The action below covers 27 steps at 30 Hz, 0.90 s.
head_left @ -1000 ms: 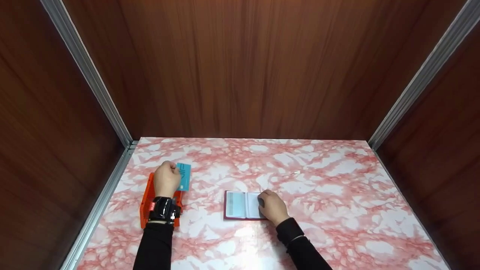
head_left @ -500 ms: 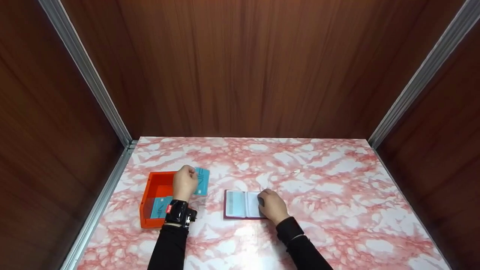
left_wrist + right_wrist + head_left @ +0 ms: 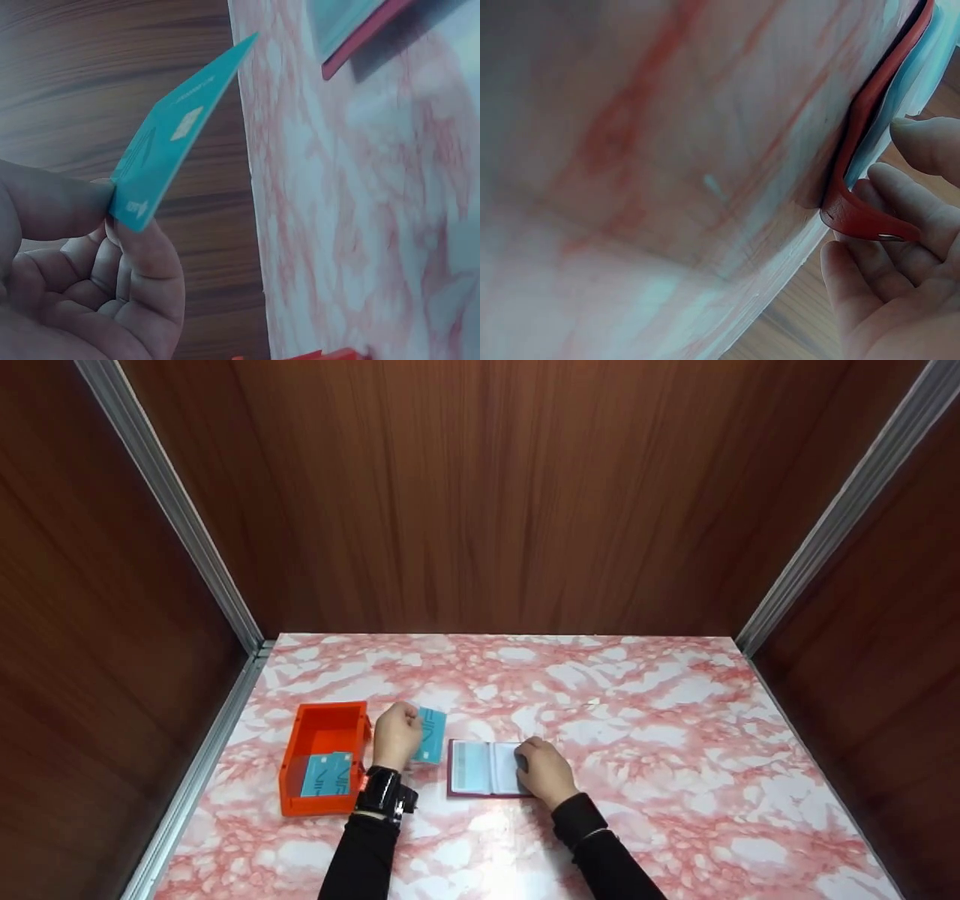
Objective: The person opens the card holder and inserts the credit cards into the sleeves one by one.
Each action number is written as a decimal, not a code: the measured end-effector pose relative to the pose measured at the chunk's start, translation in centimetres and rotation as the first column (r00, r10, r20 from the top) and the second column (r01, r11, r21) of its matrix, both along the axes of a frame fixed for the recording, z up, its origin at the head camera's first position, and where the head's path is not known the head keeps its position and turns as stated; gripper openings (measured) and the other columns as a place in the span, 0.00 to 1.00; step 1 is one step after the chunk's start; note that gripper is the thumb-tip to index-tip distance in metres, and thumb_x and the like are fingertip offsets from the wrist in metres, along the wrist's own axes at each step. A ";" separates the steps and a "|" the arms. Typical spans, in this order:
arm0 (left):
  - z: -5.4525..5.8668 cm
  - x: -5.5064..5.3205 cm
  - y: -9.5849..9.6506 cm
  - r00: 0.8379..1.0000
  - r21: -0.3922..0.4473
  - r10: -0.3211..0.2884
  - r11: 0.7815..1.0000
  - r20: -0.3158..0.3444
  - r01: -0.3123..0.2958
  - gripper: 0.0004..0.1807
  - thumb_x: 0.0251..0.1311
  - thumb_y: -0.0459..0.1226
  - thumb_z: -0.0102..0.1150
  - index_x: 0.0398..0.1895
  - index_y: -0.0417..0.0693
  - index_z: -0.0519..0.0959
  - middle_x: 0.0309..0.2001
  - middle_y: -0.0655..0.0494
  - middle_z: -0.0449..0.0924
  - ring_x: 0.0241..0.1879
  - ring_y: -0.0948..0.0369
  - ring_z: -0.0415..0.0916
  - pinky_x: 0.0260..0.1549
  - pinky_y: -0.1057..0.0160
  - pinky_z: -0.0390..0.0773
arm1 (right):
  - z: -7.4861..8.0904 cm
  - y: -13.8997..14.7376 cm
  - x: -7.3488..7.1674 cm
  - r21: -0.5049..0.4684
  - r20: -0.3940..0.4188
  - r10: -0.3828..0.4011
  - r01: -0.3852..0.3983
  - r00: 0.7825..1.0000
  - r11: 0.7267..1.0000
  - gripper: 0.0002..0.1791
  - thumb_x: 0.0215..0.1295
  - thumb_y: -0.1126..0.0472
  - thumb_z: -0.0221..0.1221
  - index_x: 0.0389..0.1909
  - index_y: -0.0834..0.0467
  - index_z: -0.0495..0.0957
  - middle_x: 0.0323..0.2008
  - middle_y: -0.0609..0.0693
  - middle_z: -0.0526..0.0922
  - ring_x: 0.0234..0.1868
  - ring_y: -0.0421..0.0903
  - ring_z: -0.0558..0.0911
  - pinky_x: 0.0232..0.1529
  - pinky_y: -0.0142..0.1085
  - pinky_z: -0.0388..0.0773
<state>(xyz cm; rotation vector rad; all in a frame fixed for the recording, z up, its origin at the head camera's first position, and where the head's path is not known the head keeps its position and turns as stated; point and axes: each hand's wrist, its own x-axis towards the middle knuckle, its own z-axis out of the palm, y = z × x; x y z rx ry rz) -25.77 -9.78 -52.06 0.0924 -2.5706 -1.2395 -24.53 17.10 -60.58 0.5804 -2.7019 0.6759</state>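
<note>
Between thumb and forefinger, my left hand (image 3: 396,735) pinches a teal bank card (image 3: 430,735) by one edge. The chip and dark lettering on the bank card (image 3: 169,142) show in the left wrist view. It is held up just left of a small red card holder (image 3: 471,769), which lies spread on the table with clear sleeves inside. My right hand (image 3: 547,769) grips the holder's right side. In the right wrist view, the fingers are behind the bent red cover (image 3: 862,219) and the thumb is over the sleeves.
To the left stands an orange plastic box (image 3: 319,808) with several teal cards (image 3: 326,774) in it. The table (image 3: 637,720) has a red-and-white marbled top. Dark wood-look panels (image 3: 480,495) enclose it at the back and sides.
My left hand has carried the bank card rightward and a little nearer, from over the orange box to beside the card holder. The cards in the box now show. My right hand stays put.
</note>
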 end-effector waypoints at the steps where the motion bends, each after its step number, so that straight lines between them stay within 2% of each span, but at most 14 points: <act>1: -0.2 0.0 0.2 1.000 0.010 -0.002 1.000 0.004 0.002 0.03 0.59 0.28 0.62 0.31 0.38 0.77 0.29 0.48 0.80 0.32 0.51 0.77 0.36 0.52 0.77 | 0.0 0.0 0.0 0.003 0.004 0.001 -0.001 1.000 1.000 0.13 0.48 0.70 0.68 0.38 0.63 0.82 0.39 0.56 0.79 0.42 0.58 0.80 0.42 0.49 0.78; 9: -1.6 0.5 1.8 1.000 0.065 -0.027 0.998 0.006 0.027 0.03 0.58 0.27 0.63 0.31 0.38 0.77 0.29 0.48 0.80 0.33 0.51 0.78 0.37 0.51 0.77 | 0.8 -0.6 0.1 -0.011 0.014 -0.015 0.015 1.000 1.000 0.16 0.53 0.65 0.68 0.44 0.64 0.82 0.42 0.58 0.81 0.46 0.59 0.80 0.47 0.50 0.77; 15: -2.2 0.8 2.9 0.999 0.082 -0.051 0.995 0.019 0.050 0.03 0.58 0.27 0.63 0.32 0.38 0.77 0.31 0.47 0.81 0.34 0.51 0.79 0.38 0.51 0.78 | 1.8 -1.6 -0.1 -0.137 -0.007 -0.005 0.004 1.000 0.991 0.15 0.58 0.67 0.66 0.47 0.66 0.80 0.39 0.58 0.82 0.43 0.56 0.82 0.47 0.48 0.77; 20: -2.6 1.0 3.9 0.997 0.096 -0.067 0.993 0.044 0.063 0.03 0.59 0.28 0.62 0.33 0.38 0.77 0.31 0.47 0.81 0.34 0.52 0.79 0.38 0.52 0.78 | 2.6 -2.3 0.0 -0.275 0.044 0.017 -0.004 0.999 0.961 0.14 0.62 0.68 0.63 0.48 0.67 0.79 0.38 0.58 0.82 0.40 0.55 0.83 0.44 0.47 0.78; 27: -2.8 1.1 5.1 0.997 0.118 -0.073 0.991 0.028 0.069 0.03 0.58 0.28 0.64 0.33 0.37 0.78 0.32 0.47 0.81 0.36 0.51 0.79 0.41 0.51 0.78 | 3.0 -2.8 0.0 -0.346 0.101 0.039 -0.001 0.994 0.938 0.14 0.64 0.68 0.62 0.49 0.70 0.77 0.35 0.55 0.82 0.36 0.51 0.83 0.40 0.41 0.81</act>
